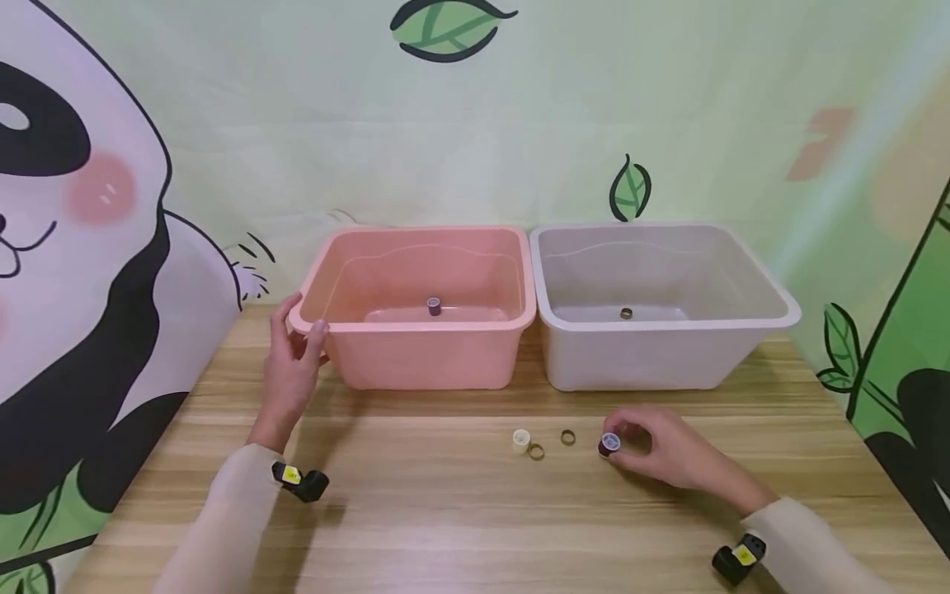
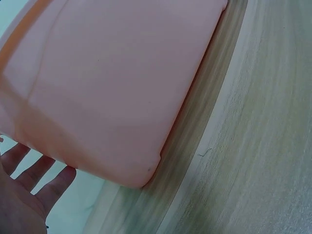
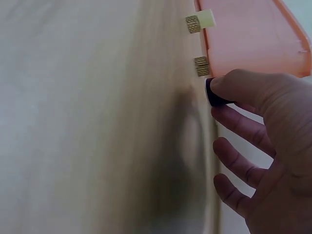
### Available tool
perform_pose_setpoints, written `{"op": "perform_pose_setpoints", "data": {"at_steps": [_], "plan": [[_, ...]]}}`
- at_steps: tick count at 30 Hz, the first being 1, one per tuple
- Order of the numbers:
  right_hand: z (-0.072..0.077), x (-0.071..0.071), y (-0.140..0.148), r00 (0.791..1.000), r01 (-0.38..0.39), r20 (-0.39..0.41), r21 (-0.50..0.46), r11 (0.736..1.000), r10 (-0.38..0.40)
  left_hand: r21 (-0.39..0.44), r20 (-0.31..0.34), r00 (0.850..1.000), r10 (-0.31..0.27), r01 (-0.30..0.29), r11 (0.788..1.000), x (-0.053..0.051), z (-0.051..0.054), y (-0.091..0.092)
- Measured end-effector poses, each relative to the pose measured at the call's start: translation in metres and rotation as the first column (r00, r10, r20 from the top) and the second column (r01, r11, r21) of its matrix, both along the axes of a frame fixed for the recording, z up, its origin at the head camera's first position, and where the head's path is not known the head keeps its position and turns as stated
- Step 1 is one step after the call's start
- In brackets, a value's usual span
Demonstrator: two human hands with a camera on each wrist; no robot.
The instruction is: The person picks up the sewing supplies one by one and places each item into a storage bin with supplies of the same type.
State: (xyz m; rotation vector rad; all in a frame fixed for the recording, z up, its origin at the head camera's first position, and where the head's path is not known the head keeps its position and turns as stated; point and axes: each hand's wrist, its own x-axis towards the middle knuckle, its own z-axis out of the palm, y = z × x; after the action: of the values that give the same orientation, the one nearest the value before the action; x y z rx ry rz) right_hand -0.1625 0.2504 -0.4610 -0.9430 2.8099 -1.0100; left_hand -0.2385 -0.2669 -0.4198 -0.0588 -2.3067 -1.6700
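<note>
My right hand (image 1: 668, 450) pinches a small dark thread spool (image 1: 609, 445) with a pale top between thumb and index finger, at the tabletop. The other fingers are spread apart in the right wrist view. My left hand (image 1: 291, 363) grips the front left corner of the pink bin (image 1: 423, 359), its fingers against the side in the left wrist view. A white spool (image 1: 521, 440) and two dimpled brass ring thimbles (image 1: 567, 437) stand on the table left of my right hand. Inside the pink bin is another dark spool (image 1: 434, 307).
Beside the pink bin stands a light grey bin (image 1: 631, 355) with a brass ring thimble (image 1: 627, 313) inside. Both bins are at the back of the wood-grain table (image 1: 445, 528), against a printed cloth backdrop (image 1: 297, 124).
</note>
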Motion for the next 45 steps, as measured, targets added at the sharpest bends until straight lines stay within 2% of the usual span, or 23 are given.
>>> {"op": "perform_pose_setpoints", "data": {"at_steps": [4, 11, 21, 26, 33, 45], "plan": [[0.018, -0.003, 0.002, 1.000, -0.006, -0.001, 0.033, 0.999, 0.006, 0.025, -0.016, 1.000, -0.015, 0.015, 1.000, -0.003, 0.002, 0.001], [0.046, -0.005, -0.002, 0.998, -0.060, 0.009, 0.053, 0.997, 0.060, 0.045, -0.022, 1.000, -0.019, 0.020, 0.999, 0.002, 0.003, 0.000], [0.075, -0.004, -0.010, 0.991, -0.099, -0.083, 0.031, 0.995, 0.101, 0.045, -0.006, 0.999, -0.040, 0.040, 0.998, 0.001, 0.005, 0.001], [0.085, -0.008, -0.013, 0.986, -0.109, -0.125, 0.017, 0.994, 0.111, 0.062, 0.004, 0.999, -0.037, 0.037, 0.997, 0.002, 0.005, 0.001], [0.096, -0.012, -0.016, 0.980, -0.140, -0.138, 0.022, 0.990, 0.142, 0.063, 0.018, 1.000, -0.016, 0.015, 0.998, 0.000, 0.003, 0.002], [0.101, -0.015, -0.023, 0.971, -0.168, -0.173, 0.008, 0.986, 0.166, 0.050, 0.025, 1.000, -0.002, 0.000, 0.999, 0.001, 0.002, 0.003]]}}
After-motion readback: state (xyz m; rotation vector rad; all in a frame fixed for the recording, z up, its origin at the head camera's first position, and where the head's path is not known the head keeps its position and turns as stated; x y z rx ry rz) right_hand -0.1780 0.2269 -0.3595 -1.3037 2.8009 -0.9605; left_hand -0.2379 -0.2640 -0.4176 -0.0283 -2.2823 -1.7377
